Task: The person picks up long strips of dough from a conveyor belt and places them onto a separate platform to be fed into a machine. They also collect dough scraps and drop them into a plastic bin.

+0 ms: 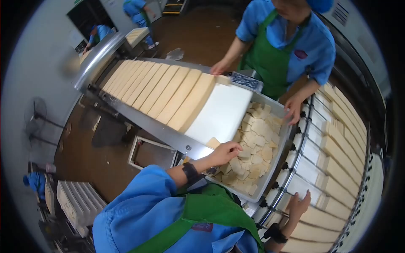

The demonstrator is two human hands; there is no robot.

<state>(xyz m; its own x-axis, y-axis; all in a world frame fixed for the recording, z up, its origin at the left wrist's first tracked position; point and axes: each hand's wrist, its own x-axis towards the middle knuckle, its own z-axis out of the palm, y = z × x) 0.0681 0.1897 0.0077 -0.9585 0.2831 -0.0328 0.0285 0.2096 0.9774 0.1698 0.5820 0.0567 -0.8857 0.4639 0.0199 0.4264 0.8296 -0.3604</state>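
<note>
My left hand (226, 153) hovers at the near-left edge of a grey bin (285, 141), its fingers curled in; I cannot tell what they hold. The bin is full of broken pale, flat pieces (255, 143), some right at my fingertips. Behind that hand another pale piece (213, 143) lies at the end of a white belt (225, 109). My right hand (298, 204), fingers spread, is over the slotted conveyor (300, 185) on the right, near its long pale slabs (337, 189).
Long pale slabs (160, 90) lie side by side on the left conveyor. Across from me a co-worker (291, 50) has one hand by the slabs' end and the other on the bin's rim. A metal rail (291, 164) separates bin and right conveyor. White trays (80, 202) stand lower left.
</note>
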